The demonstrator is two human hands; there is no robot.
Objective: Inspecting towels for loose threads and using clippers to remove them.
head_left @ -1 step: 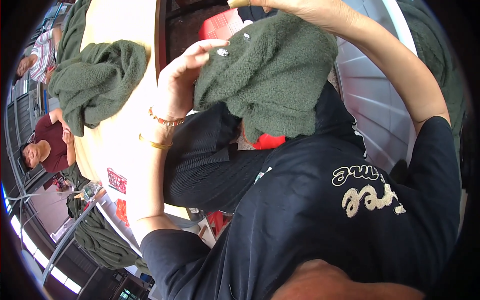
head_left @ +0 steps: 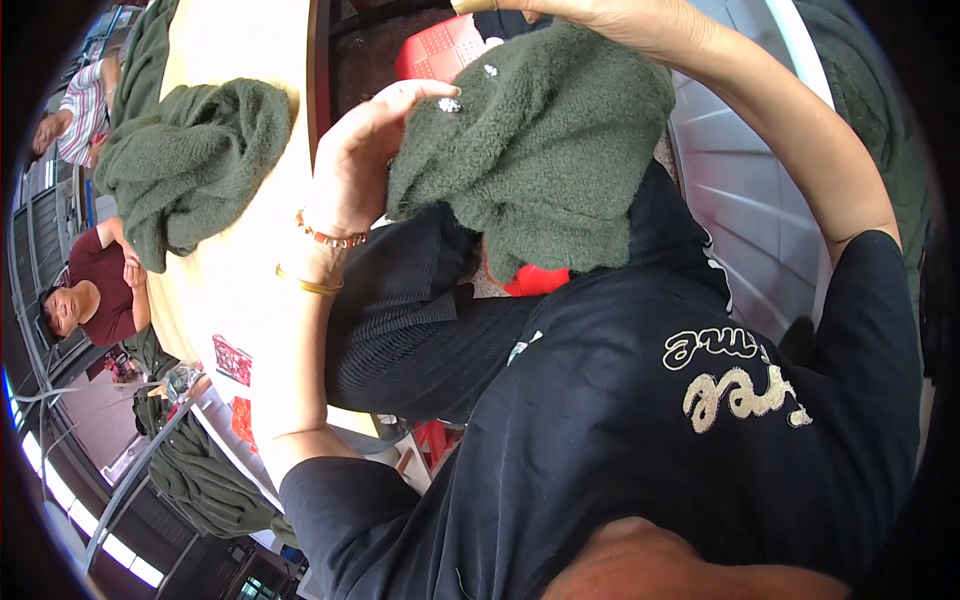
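Tabletop [head_left: 240,40] fills upper left; green cloth [head_left: 570,140], upper centre, looks soft, light, best gripped by folds beside its beads [head_left: 449,104]. Left hand [head_left: 362,140] holds its edge; right hand [head_left: 590,10] is cropped, grip unclear.

The left forearm [head_left: 295,370] rises almost straight from the bent elbow, its wrist [head_left: 325,262] leaning slightly right. The left hand [head_left: 352,165] turns its palm inward, with the index finger stretched to the right; the lower fingertips are hidden. The right forearm [head_left: 765,105] sweeps up and leftward in a wide arc, and the right hand [head_left: 555,8] is partly cut off by the top edge.
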